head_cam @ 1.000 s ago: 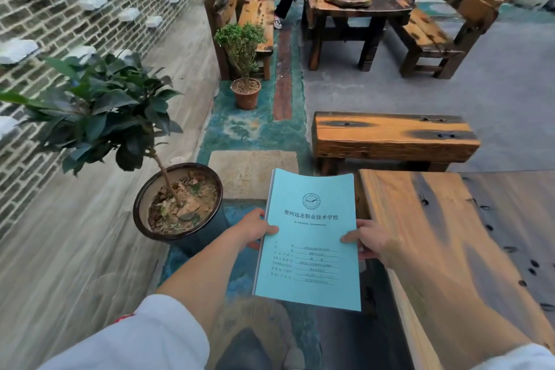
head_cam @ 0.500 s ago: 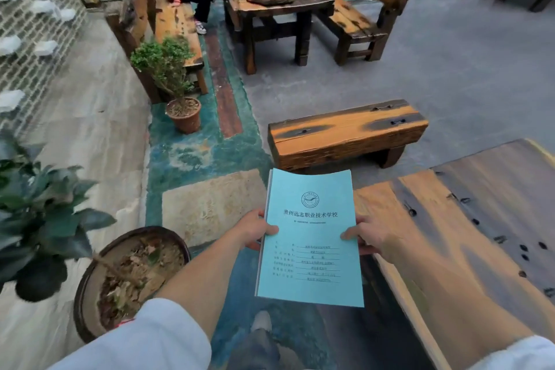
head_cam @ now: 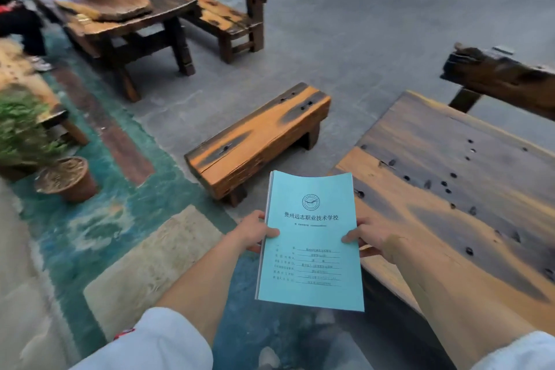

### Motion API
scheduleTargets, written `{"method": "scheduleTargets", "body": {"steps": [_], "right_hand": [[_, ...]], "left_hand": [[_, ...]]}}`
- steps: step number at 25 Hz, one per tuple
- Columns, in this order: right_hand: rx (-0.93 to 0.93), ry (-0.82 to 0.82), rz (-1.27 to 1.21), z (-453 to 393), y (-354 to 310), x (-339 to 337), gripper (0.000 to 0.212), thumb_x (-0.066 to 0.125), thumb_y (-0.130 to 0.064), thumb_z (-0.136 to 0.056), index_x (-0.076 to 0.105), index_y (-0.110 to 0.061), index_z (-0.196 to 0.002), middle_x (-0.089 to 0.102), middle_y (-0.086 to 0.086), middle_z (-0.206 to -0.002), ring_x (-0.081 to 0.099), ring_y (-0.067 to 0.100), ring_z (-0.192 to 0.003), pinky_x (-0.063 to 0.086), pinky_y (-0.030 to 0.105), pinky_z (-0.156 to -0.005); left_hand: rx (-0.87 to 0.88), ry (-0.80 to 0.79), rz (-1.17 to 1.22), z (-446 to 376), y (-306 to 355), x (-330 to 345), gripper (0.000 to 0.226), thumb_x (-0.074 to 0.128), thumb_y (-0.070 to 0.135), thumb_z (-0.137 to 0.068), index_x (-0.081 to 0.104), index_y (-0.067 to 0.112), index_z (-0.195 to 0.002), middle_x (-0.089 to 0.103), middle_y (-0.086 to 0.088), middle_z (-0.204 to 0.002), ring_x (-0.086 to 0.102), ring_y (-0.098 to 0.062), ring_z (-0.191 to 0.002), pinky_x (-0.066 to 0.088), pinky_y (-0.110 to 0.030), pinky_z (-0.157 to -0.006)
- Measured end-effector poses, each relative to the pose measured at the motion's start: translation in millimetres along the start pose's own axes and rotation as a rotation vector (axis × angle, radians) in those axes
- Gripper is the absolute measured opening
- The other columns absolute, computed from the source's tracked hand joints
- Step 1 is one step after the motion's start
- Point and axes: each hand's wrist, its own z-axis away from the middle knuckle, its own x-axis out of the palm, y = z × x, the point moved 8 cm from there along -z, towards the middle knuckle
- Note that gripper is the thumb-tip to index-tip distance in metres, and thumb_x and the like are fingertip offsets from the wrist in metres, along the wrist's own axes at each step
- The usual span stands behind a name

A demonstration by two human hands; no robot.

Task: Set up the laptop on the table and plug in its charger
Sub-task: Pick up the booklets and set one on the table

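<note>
Rough, hole-pocked plank table [head_cam: 450, 189] at right; both hands' fingers [head_cam: 271, 232] clamped on a thin teal paper booklet [head_cam: 310, 249].

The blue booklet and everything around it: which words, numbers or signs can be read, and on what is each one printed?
"贵州远志职业技术学校": title line on the cover of the blue booklet.
Round emblem above the title: its ring text is too small to read.
Small line under the title: blurred.
Form lines on the lower cover: too small to read.
No other readable text in view.
</note>
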Motion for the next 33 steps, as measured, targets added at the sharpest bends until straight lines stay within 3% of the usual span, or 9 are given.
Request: {"method": "scheduleTargets", "body": {"steps": [3, 8, 13, 22, 27, 30, 33], "right_hand": [[0.034, 0.087, -0.077, -7.9, 12.8, -32.6, 0.032, 0.069, -0.006, -0.073, 0.070, -0.021, -0.102, 0.078, -0.004, -0.090, 0.074, 0.017, -0.084, 0.060, 0.031, -0.067], [0.102, 0.187, -0.190, -29.7, 31.6, -81.5, 0.025, 0.066, -0.009, -0.078, 0.068, -0.017, -0.101, 0.077, 0.003, -0.092, 0.073, 0.020, -0.084, 0.059, 0.028, -0.064], [0.139, 0.221, -0.240, -56.5, 34.2, -132.0, 0.017, 0.064, -0.017, -0.083, 0.069, -0.019, -0.099, 0.078, 0.001, -0.086, 0.073, 0.015, -0.074, 0.057, 0.025, -0.057], [0.224, 0.216, -0.297, -95.1, 47.4, -185.9, 0.017, 0.065, -0.018, -0.084, 0.068, -0.022, -0.100, 0.078, -0.002, -0.086, 0.075, 0.014, -0.078, 0.059, 0.028, -0.063], [0.235, 0.290, -0.365, -115.0, 54.4, -170.6, 0.011, 0.063, -0.019, -0.088, 0.065, -0.025, -0.096, 0.076, -0.008, -0.082, 0.073, 0.009, -0.071, 0.056, 0.024, -0.056], [0.259, 0.334, -0.405, -127.3, 62.8, -154.5, 0.008, 0.062, -0.017, -0.090, 0.064, -0.022, -0.095, 0.074, -0.006, -0.085, 0.070, 0.011, -0.073, 0.055, 0.027, -0.064], [0.284, 0.383, -0.447, -136.7, 70.8, -141.4, 0.012, 0.060, -0.011, -0.090, 0.063, -0.023, -0.089, 0.072, -0.002, -0.089, 0.068, 0.013, -0.075, 0.055, 0.032, -0.067]], "left_hand": [[0.016, -0.084, -0.076, -33.7, 31.6, 22.9, 0.044, 0.069, 0.017, -0.087, 0.045, 0.019, -0.123, 0.071, -0.004, -0.112, 0.072, -0.018, -0.090, 0.061, -0.038, -0.076], [0.032, -0.179, -0.216, -82.3, 86.2, 62.2, 0.041, 0.069, 0.019, -0.086, 0.047, 0.021, -0.120, 0.072, 0.002, -0.103, 0.073, -0.015, -0.086, 0.062, -0.039, -0.076], [-0.003, -0.215, -0.334, -127.5, 137.2, 94.2, 0.043, 0.070, 0.018, -0.087, 0.045, 0.020, -0.122, 0.067, -0.003, -0.121, 0.068, -0.021, -0.102, 0.055, -0.045, -0.093], [-0.013, -0.278, -0.470, -189.7, 199.0, 143.4, 0.052, 0.067, 0.015, -0.090, 0.040, 0.012, -0.134, 0.064, -0.007, -0.127, 0.067, -0.022, -0.105, 0.057, -0.037, -0.088], [0.014, -0.262, -0.582, -228.2, 195.1, 144.3, 0.019, 0.066, 0.017, -0.091, 0.049, 0.015, -0.099, 0.067, -0.012, -0.119, 0.068, -0.024, -0.097, 0.057, -0.038, -0.086], [0.018, -0.270, -0.652, -250.2, 188.6, 142.9, 0.024, 0.067, 0.018, -0.090, 0.049, 0.011, -0.103, 0.067, -0.012, -0.115, 0.067, -0.026, -0.100, 0.057, -0.040, -0.087], [0.038, -0.258, -0.654, -269.9, 181.8, 143.8, 0.026, 0.069, 0.018, -0.088, 0.047, 0.012, -0.098, 0.067, -0.013, -0.111, 0.066, -0.022, -0.089, 0.055, -0.032, -0.067]]}}
